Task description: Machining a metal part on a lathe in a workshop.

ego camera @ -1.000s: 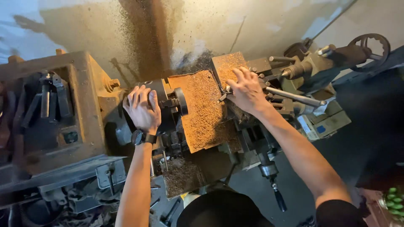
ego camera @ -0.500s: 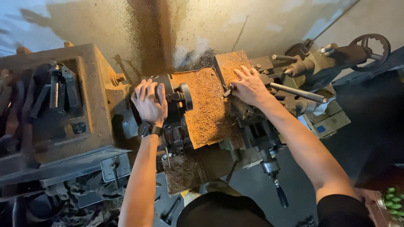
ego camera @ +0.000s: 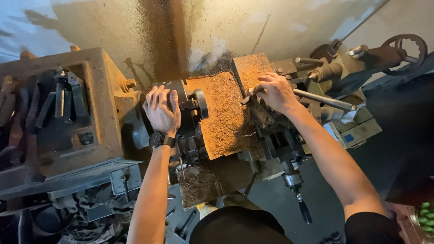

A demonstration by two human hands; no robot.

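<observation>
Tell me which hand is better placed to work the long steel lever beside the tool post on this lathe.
Right. The right hand already rests at the tool post, its fingers beside the long steel lever. The left hand lies flat on the chuck, across the chip-covered guard, so it would likely have to reach over.

Light falls from upper left: wall (ego camera: 90, 27) is bright and slightly washed out there, while the lower corners sink into near-black shadow. The chip-covered guard (ego camera: 226, 113) is evenly lit, no glare. Focus is fair at centre; edges soften and lines bow slightly outward.
</observation>
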